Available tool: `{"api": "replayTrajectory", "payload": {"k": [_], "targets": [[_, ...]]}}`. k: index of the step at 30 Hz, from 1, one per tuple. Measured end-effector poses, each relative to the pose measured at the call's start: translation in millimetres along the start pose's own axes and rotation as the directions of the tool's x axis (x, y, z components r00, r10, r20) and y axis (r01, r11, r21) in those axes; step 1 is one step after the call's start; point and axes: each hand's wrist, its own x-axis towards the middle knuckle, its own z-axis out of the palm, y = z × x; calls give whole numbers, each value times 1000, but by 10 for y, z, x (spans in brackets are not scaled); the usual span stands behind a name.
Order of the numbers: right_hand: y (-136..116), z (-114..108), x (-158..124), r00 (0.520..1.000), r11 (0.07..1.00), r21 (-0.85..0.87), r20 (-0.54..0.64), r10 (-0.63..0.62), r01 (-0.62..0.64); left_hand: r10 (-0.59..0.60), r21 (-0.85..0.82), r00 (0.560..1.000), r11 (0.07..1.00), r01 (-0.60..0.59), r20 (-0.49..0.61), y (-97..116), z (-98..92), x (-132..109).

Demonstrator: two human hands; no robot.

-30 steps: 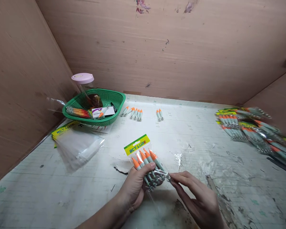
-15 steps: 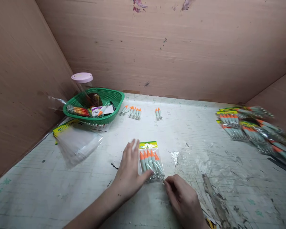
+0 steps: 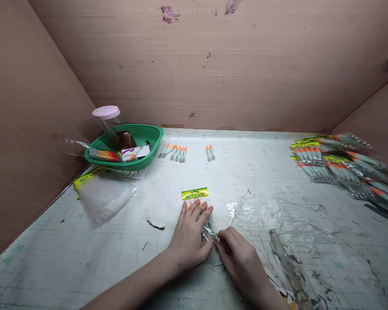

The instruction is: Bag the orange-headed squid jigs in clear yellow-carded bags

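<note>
A clear packet of fishing lures [image 3: 210, 224] lies on the table before me, its yellow-green header reading "BCT LURE". Orange noses and pale bodies of the lures show through the plastic. My left hand [image 3: 190, 230] rests flat across the packet with fingers stretched out, covering much of the lures. At the packet's lower right corner, my right hand [image 3: 237, 256] is closed in a pinch on the plastic edge, close to the lures' hooks. The fingertips of that hand are partly hidden.
Loose lures [image 3: 179, 153] and another pair [image 3: 210, 152] lie at the back. Left stands a green basket [image 3: 157, 142] holding a pink-lidded jar [image 3: 106, 113]; empty bags [image 3: 105, 196] lie before it. Filled packets [image 3: 336, 170] are piled right, near a dark-handled tool [image 3: 380, 213].
My left hand has come down from beside the packet onto the lures, covering them. My right hand keeps its pinch at the lower corner. The view has shifted slightly.
</note>
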Motion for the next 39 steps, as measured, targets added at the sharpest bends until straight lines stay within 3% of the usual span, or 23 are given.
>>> {"api": "replayTrajectory", "payload": {"k": [12,19,26,32,34,36,39], "targets": [[-68,112,-1,999,990,-136,-44,27,-33,-10,18,998,1000,11,-56,23,97,3],[-67,29,29,1000,990,-140,-19,12,-14,90,34,994,995,-92,57,-95,-54,-118],[-98,14,176,984,933,-313,30,-175,176,84,192,995,977,-92,53,-201,26,-153],[-57,20,244,970,909,-344,39,-238,237,87,192,996,977,-89,16,-193,64,-189],[-51,-54,203,974,927,-300,67,-215,226,19,156,997,988,-7,-73,-136,23,-311],[-76,-157,146,985,963,-211,91,-148,165,-130,69,977,987,143,-169,-59,-13,-464],[-163,-249,70,993,998,13,98,-64,63,-392,-194,906,912,361,-157,48,-24,-630]]}}
